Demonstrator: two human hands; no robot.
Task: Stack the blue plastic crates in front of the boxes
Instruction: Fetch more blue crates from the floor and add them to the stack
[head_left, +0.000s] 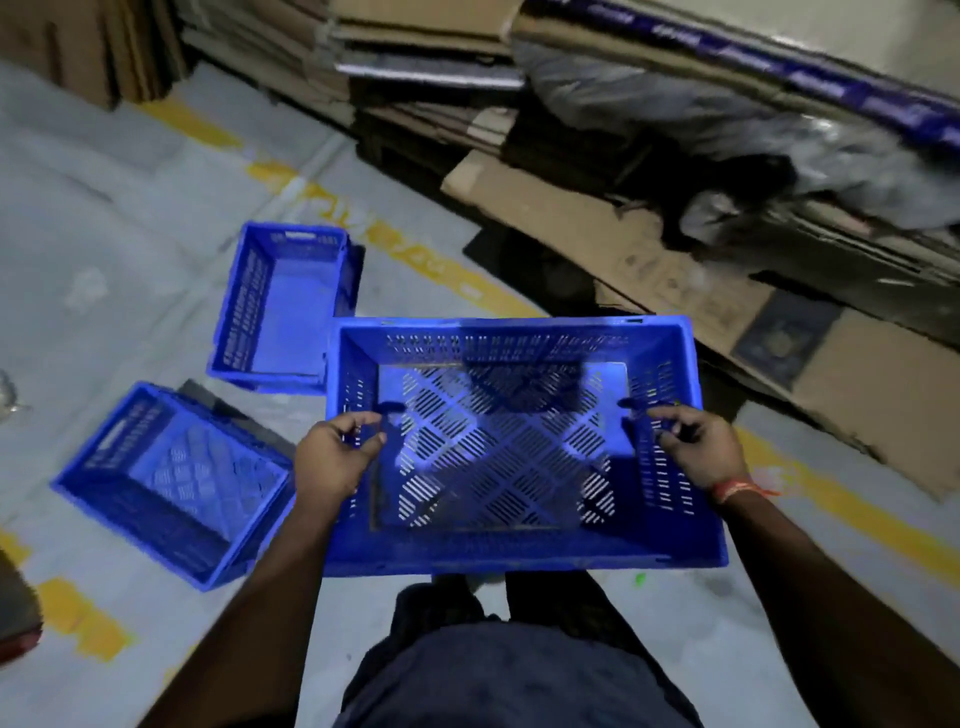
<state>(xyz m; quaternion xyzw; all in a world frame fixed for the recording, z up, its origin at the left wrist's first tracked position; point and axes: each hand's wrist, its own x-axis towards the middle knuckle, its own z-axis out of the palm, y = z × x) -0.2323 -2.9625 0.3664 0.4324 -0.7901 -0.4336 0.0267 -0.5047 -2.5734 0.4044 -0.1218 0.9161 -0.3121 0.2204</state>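
fingers (363, 418) of both hands curl over the held crate's (519, 551) side rims.

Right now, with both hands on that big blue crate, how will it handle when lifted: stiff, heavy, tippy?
The held crate probably stays stiff: its moulded rim looks straight. It seems light for its size, being empty with slotted walls and floor. The left hand and right hand take a grip on opposite side walls, so it should stay level, though it could rock forward.
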